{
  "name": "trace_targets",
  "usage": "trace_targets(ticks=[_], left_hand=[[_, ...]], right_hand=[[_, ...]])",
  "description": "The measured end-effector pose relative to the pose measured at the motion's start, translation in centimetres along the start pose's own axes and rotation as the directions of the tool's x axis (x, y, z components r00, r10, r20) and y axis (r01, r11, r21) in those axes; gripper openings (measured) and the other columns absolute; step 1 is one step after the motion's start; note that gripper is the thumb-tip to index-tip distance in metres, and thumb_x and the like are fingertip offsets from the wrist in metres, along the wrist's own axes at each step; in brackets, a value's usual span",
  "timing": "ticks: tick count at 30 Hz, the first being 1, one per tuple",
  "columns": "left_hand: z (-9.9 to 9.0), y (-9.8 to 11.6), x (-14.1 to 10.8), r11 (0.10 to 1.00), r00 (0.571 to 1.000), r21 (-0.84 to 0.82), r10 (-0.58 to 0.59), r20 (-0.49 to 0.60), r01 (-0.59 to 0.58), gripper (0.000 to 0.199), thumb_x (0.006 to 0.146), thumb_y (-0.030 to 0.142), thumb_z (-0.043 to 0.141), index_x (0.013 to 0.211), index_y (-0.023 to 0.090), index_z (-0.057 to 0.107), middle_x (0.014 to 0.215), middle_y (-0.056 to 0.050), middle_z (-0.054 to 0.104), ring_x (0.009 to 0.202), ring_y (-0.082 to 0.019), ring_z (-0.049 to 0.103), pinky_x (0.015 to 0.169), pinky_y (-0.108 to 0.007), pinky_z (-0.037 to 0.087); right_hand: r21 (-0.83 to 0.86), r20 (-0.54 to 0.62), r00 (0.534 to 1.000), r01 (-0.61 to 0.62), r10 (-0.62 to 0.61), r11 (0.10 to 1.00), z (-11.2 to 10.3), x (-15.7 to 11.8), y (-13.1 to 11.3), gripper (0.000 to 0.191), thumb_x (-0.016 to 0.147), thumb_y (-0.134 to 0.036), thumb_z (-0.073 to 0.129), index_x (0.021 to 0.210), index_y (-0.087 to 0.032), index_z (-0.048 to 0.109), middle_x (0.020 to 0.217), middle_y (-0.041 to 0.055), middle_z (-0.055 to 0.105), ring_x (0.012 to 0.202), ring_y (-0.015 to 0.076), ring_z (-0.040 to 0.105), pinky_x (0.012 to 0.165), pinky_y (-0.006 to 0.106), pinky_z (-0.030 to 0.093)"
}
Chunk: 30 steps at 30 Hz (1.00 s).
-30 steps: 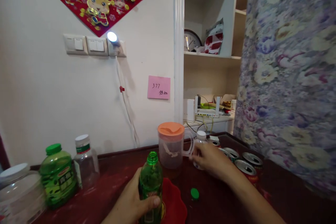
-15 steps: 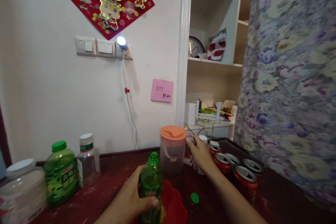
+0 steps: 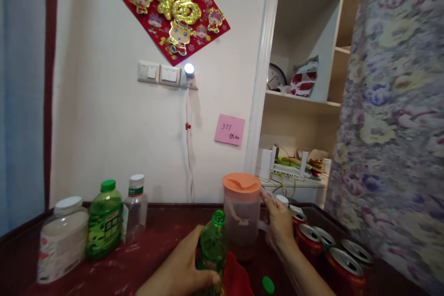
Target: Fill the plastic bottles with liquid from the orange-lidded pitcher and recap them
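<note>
My left hand (image 3: 189, 266) is wrapped around an uncapped green plastic bottle (image 3: 212, 245), which stands upright in front of me. Its lower part is hidden, with a red scalloped dish (image 3: 237, 277) beside and behind it. Just beyond is a clear plastic pitcher (image 3: 239, 222) with an orange lid (image 3: 242, 182). At the pitcher's right side, my right hand (image 3: 279, 222) is closed around the handle, its thumb side up near the lid. A green bottle cap (image 3: 268, 284) lies on the dark red table (image 3: 166, 236) between my forearms.
Several opened red drink cans (image 3: 343, 263) stand to the right, near a white-capped container (image 3: 282, 200). At left are a white-lidded jar (image 3: 62, 245), a green-capped bottle (image 3: 105, 226) and a clear bottle (image 3: 136, 212). A floral curtain (image 3: 391, 125) hangs at right.
My right hand has gone from reaching beside the pitcher to closing on its handle. The left hand still holds the green bottle. The view has swung left and up.
</note>
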<state>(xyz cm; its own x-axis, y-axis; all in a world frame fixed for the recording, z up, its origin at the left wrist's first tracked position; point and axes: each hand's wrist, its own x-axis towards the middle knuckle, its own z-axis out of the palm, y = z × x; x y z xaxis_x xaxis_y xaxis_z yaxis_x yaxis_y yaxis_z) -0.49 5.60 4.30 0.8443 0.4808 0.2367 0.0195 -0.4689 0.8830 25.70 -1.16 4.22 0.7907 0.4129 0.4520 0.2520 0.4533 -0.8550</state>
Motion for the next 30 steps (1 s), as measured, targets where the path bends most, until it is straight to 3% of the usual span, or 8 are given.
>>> trace_targets(ticks=[5,12,19,26,30], left_hand=[[-0.1,-0.4,-0.1,0.998,0.999,0.053,-0.038,-0.033,0.04,0.047,0.066,0.031,0.075,0.109,0.02,0.058,0.106,-0.003,0.063,0.101,-0.028,0.057,0.086,-0.035,0.045],[-0.2,0.5,-0.3,0.996,0.996,0.057,-0.069,-0.061,0.072,0.044,0.062,0.017,0.077,0.101,0.02,0.057,0.102,0.0,0.062,0.095,-0.022,0.057,0.081,-0.03,0.046],[-0.8,0.8,-0.8,0.987,0.992,0.115,-0.106,-0.063,0.113,0.057,0.057,0.022,0.088,0.106,0.017,0.059,0.107,-0.004,0.067,0.099,-0.027,0.062,0.085,-0.035,0.048],[-1.3,0.7,-0.9,0.982,0.994,0.154,-0.101,-0.04,0.106,0.062,0.054,0.023,0.09,0.107,0.02,0.06,0.109,-0.004,0.072,0.1,-0.028,0.066,0.086,-0.035,0.051],[-1.2,0.9,-1.0,0.975,0.99,0.175,-0.129,-0.062,0.138,0.064,0.052,0.025,0.092,0.108,0.019,0.061,0.111,-0.006,0.071,0.1,-0.03,0.066,0.089,-0.037,0.052]], right_hand=[[0.011,0.048,0.999,0.007,-0.007,1.0,-1.6,1.5,-5.6,0.073,0.062,-0.08,0.085,0.063,-0.02,0.043,0.052,-0.0095,0.029,0.043,0.008,0.024,0.039,0.019,0.018],[-0.117,0.172,0.985,0.051,-0.031,0.992,-3.8,2.3,-12.0,0.072,0.06,-0.076,0.09,0.064,-0.018,0.048,0.056,-0.0074,0.028,0.048,0.0085,0.022,0.04,0.016,0.018],[-0.301,0.289,0.957,0.06,0.031,0.952,-5.2,2.1,-14.1,0.069,0.063,-0.078,0.089,0.077,-0.015,0.065,0.059,-0.0044,0.033,0.049,0.0097,0.027,0.04,0.016,0.021],[-0.37,0.404,0.915,0.143,0.021,0.918,-4.6,1.5,-15.8,0.066,0.076,-0.077,0.081,0.066,-0.017,0.056,0.059,-0.0039,0.033,0.048,0.0106,0.03,0.041,0.017,0.024],[-0.433,0.433,0.898,0.283,-0.078,0.856,-3.8,1.9,-16.9,0.067,0.07,-0.077,0.082,0.058,-0.018,0.053,0.062,-0.001,0.038,0.05,0.0126,0.031,0.042,0.021,0.026]])
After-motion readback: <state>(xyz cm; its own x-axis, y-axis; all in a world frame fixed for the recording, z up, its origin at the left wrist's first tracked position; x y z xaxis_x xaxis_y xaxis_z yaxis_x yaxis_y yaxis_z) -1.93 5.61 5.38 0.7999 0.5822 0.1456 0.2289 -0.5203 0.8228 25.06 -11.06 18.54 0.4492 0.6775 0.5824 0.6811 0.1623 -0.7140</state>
